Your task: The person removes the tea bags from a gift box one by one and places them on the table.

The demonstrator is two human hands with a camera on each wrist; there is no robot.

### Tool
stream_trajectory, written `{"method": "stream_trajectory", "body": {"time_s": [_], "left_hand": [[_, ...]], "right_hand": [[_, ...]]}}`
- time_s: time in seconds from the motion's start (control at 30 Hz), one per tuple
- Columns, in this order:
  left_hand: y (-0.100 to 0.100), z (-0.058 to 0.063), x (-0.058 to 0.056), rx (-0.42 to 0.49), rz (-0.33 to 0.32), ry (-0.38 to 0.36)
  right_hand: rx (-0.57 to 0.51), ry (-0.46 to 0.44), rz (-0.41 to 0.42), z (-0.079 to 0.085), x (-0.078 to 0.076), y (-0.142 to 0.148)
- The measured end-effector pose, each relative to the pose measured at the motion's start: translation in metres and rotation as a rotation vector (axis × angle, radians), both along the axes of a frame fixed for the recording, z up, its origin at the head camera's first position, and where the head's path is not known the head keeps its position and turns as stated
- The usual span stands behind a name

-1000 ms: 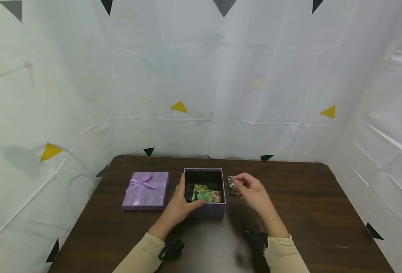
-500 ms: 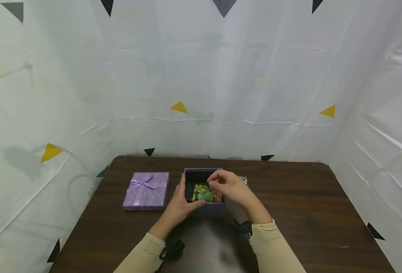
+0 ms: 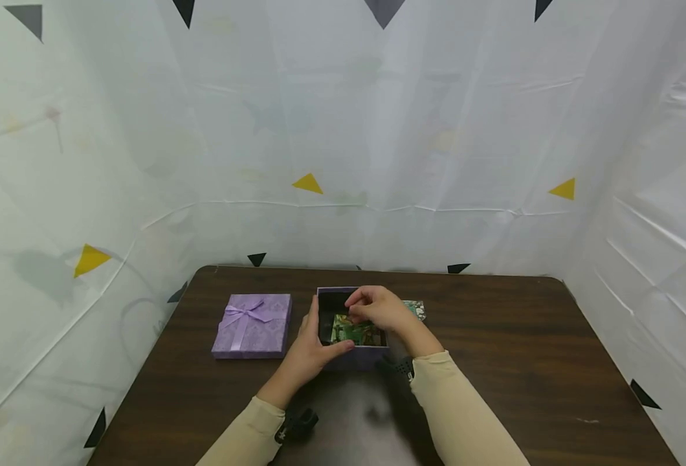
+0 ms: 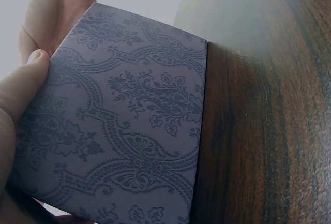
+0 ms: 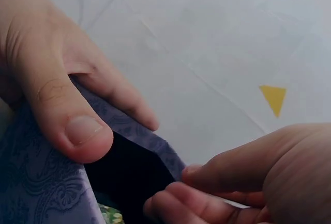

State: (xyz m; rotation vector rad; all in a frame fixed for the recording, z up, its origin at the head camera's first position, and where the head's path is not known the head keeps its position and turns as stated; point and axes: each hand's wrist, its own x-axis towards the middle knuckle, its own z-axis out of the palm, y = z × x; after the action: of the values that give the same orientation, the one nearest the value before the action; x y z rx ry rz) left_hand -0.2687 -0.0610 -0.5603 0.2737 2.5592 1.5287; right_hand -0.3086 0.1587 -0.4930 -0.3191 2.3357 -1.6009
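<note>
On our dark counter (image 3: pixel 512 362), we are best steadying the box (image 3: pixel 351 360) by its near-left corner, left hand (image 3: pixel 307 349) gripping; our right hand (image 3: pixel 384 312), fingers bent, is hovering over green printed items (image 3: pixel 343 329) inside, hold unclear.

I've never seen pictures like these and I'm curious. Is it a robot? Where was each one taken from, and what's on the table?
No robot: just a person's left hand and right hand. The wide picture looks down from the person's head; the close-up of patterned purple comes from the left wrist, the other from the right wrist.

On the brown table sits an open purple box with small colourful things inside, perhaps cards or packets. Left of it is a purple lid with a bow. Right of it, partly hidden by the right hand, is another small patterned thing.

The left hand holds the box. The right hand's fingers are at its opening, but I can't tell whether they pinch anything.
</note>
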Motion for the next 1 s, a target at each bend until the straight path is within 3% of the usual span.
{"method": "stream_trajectory", "body": {"time_s": [0.43,0.7,0.87,1.0], "left_hand": [[-0.001,-0.001,-0.001,0.006,-0.005,-0.026],[0.001,0.0,0.0,-0.003,0.005,-0.006],[0.001,0.0,0.0,0.001,0.002,-0.006],[0.0,0.0,0.0,0.005,0.005,-0.004]], "right_hand": [[0.387,-0.07,0.155,0.01,-0.02,-0.02],[0.369,-0.172,0.188,0.005,-0.028,-0.024],[0.379,-0.149,0.238,0.006,-0.025,-0.022],[0.361,-0.144,0.233,0.007,-0.024,-0.022]]}}
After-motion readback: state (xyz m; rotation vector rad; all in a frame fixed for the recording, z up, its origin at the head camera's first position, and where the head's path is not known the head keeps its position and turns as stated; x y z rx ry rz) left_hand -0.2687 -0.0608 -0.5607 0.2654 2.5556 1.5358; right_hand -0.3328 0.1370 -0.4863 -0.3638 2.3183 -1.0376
